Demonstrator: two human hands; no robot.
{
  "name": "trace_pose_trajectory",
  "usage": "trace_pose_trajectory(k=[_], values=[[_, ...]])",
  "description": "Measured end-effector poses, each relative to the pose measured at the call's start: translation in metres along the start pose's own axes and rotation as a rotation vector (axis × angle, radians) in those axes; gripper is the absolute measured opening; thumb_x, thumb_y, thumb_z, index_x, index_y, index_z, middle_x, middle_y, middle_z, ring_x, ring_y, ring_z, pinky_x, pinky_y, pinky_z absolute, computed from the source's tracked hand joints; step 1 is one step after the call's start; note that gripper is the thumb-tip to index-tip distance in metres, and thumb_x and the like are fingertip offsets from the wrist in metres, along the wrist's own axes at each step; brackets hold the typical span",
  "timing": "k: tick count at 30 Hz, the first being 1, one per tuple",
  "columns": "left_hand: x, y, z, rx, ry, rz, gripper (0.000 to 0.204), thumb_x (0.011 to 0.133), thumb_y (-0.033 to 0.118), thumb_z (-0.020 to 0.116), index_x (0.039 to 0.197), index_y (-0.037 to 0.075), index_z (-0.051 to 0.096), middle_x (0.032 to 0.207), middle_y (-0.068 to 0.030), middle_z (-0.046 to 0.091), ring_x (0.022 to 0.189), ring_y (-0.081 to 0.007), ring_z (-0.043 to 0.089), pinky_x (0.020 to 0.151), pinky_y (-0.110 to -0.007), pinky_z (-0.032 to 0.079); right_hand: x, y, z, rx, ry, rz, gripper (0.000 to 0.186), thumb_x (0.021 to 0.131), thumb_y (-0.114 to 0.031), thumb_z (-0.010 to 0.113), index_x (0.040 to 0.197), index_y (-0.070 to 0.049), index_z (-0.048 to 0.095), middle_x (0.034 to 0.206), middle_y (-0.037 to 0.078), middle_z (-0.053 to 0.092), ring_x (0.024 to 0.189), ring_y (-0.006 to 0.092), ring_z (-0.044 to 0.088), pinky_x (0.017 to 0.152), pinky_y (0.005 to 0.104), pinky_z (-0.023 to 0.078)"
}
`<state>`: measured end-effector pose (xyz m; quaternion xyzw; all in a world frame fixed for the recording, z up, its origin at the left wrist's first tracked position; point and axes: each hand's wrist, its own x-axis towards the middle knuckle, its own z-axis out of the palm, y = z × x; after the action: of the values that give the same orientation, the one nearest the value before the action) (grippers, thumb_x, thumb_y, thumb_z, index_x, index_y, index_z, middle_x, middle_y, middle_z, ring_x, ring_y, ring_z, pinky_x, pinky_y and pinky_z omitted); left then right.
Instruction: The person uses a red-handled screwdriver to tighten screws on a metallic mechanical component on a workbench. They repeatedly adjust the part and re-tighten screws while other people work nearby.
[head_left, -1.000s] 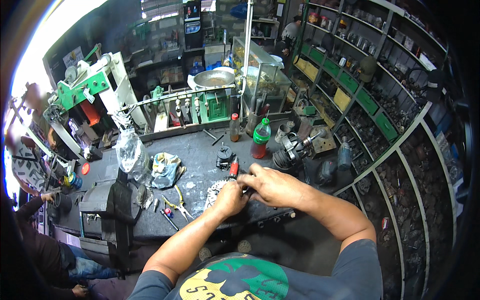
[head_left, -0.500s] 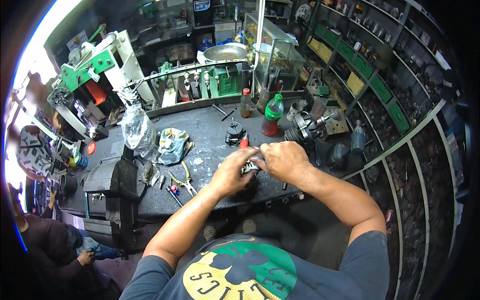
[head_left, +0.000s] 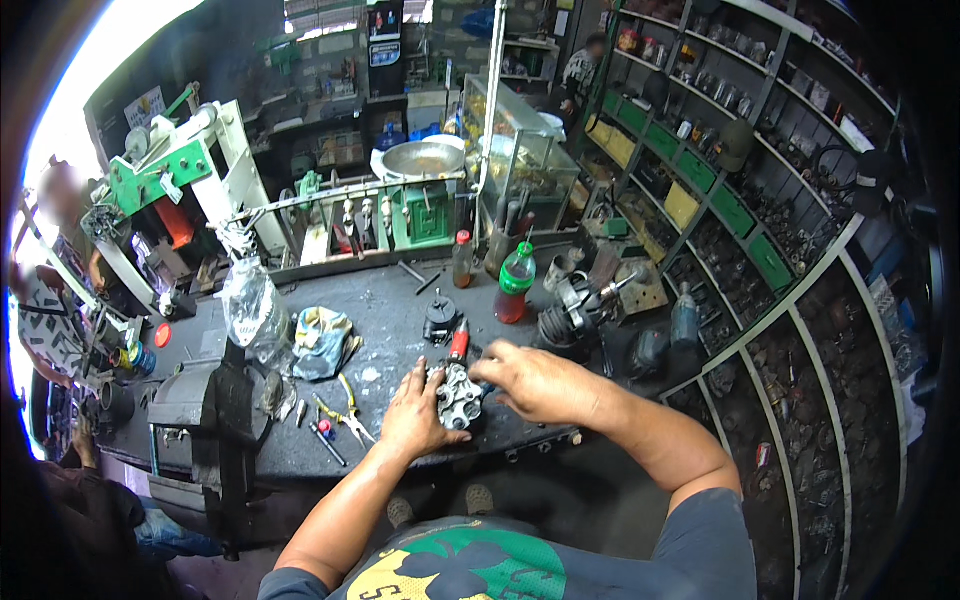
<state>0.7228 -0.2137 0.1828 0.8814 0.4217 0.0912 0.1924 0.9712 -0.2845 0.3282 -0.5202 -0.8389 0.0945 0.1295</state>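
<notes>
A silver cast metal part lies on the dark workbench. My left hand grips its left side, fingers extended and thumb along its lower edge. My right hand is curled at its upper right; what those fingers hold is hidden. A red-handled tool lies just beyond the part, beside a black round component. Yellow-handled pliers, a socket and a short bar are left of my hand.
A plastic bag, cloth and vise are leftward. Bottles and an assembly stand toward the back right, before parts shelves. Co-workers are at the left edge; another person is at the back.
My hands have moved apart: the left slid left and down, the right drew rightward, uncovering the silver part. The camera's view also shifted up and back down.
</notes>
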Motion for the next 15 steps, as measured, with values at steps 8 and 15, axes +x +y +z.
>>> trace_pose_trajectory(k=[8, 15], values=[[-0.001, -0.001, -0.001, -0.035, 0.063, 0.009, 0.126, 0.068, 0.064, 0.101, 0.171, 0.015, 0.047, 0.179, -0.0225, 0.039, 0.166, -0.0472, 0.037, 0.135, -0.057, 0.037, 0.011, -0.012, -0.009, -0.052, -0.011, 0.127, 0.030, 0.098, -0.017, 0.080, 0.125, -0.006, 0.071, 0.113, 0.022, 0.070, 0.107, 0.0415, 0.077, 0.092, 0.0552, 0.063], [-0.006, -0.004, -0.001, -0.049, 0.046, 0.041, 0.123, 0.072, 0.062, 0.099, 0.172, 0.013, 0.045, 0.179, -0.0223, 0.039, 0.165, -0.0473, 0.037, 0.134, -0.057, 0.037, 0.013, -0.003, 0.024, -0.285, 0.092, 0.221, 0.044, 0.097, -0.043, 0.088, 0.102, -0.004, 0.067, 0.080, 0.014, 0.074, 0.077, 0.0414, 0.078, 0.068, 0.0507, 0.063]])
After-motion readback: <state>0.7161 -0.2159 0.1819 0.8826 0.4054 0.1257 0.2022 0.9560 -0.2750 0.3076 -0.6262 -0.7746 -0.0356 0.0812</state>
